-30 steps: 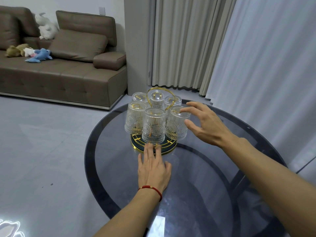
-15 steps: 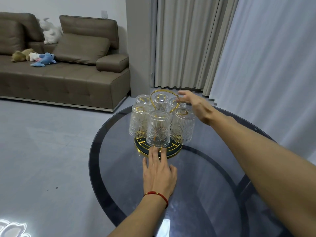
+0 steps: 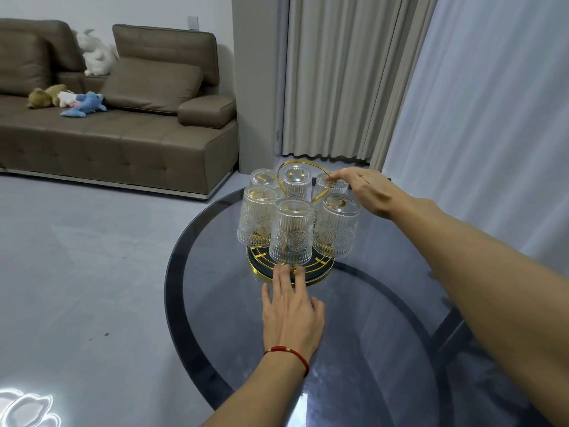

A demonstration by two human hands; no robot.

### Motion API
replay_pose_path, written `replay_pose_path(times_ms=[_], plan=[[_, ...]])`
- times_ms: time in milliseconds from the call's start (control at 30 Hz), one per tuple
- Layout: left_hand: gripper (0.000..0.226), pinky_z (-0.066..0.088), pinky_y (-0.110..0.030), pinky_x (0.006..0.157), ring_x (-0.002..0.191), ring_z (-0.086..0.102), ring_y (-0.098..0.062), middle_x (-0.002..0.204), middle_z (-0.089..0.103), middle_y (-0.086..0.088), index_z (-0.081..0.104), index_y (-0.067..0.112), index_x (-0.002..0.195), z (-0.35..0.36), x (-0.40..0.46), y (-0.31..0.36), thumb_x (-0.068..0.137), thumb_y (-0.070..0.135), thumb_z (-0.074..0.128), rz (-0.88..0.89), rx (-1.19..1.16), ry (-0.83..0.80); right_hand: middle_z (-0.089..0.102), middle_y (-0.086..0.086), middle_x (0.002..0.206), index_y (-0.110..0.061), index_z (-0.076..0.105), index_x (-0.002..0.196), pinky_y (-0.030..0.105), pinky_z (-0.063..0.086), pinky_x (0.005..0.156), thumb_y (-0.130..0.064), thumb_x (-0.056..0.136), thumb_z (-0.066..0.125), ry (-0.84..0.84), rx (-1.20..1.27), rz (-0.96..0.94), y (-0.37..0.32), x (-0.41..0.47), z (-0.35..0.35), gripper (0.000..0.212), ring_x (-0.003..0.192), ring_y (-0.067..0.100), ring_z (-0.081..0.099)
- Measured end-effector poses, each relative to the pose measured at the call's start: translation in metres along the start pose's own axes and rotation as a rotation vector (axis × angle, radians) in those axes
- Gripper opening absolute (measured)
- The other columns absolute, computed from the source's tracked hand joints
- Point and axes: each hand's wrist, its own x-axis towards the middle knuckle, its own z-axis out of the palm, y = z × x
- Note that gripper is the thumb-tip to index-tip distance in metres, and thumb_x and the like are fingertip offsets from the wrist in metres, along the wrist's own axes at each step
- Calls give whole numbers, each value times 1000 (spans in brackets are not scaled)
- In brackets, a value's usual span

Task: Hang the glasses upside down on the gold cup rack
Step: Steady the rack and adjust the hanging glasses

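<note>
The gold cup rack (image 3: 320,274) stands on a round dark glass table (image 3: 378,340), its dark base rimmed in gold. Several ribbed clear glasses hang upside down on it; the nearest glass (image 3: 291,235) is at the front, with a right-hand glass (image 3: 337,231) and a left-hand glass (image 3: 255,220) beside it. My left hand (image 3: 291,315) lies flat on the table, fingers apart, two fingertips touching the base's front rim. My right hand (image 3: 366,189) reaches over from the right, and its fingertips pinch the right side of the gold loop handle (image 3: 292,163), just above the back-right glass (image 3: 335,188).
The table's far edge lies just behind the rack. A brown sofa (image 3: 123,134) with plush toys (image 3: 84,103) stands at the back left across a grey floor. Beige curtains (image 3: 338,75) and white sheers (image 3: 492,118) hang behind and to the right.
My right hand moved from beside the right-hand glass up and back to the gold handle. My left hand stayed on the base's front rim. The view shifted slightly.
</note>
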Motion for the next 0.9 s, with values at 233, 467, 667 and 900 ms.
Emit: replay_pose_path(times_ms=[233,467,667,900], plan=[[60,21,-50,123,152,16,-28,160,27,-13,30,17,153,2,0,0,96,32,43,-6,-18,0,53,8,154,-20,58,144,48,32,119,-32,111,16,-14,-37,-12,1,2,0,54,143,26,44],[58,25,-48,120,150,19,-27,158,28,-11,31,18,151,1,0,1,96,33,42,-4,-2,-2,53,9,154,-18,60,142,44,32,119,-31,112,18,-2,-13,-31,3,4,0,53,143,24,44],[59,24,-49,121,151,19,-27,159,28,-12,31,18,152,2,0,1,96,32,42,-7,-9,-2,52,10,154,-19,62,140,34,33,102,-36,111,19,-14,44,-8,4,8,0,54,138,25,47],[59,24,-49,121,151,18,-28,159,28,-12,31,18,152,2,0,2,96,32,43,-15,-11,0,51,9,157,-14,56,146,35,33,111,-38,108,22,68,172,-3,-14,19,3,56,142,24,46]])
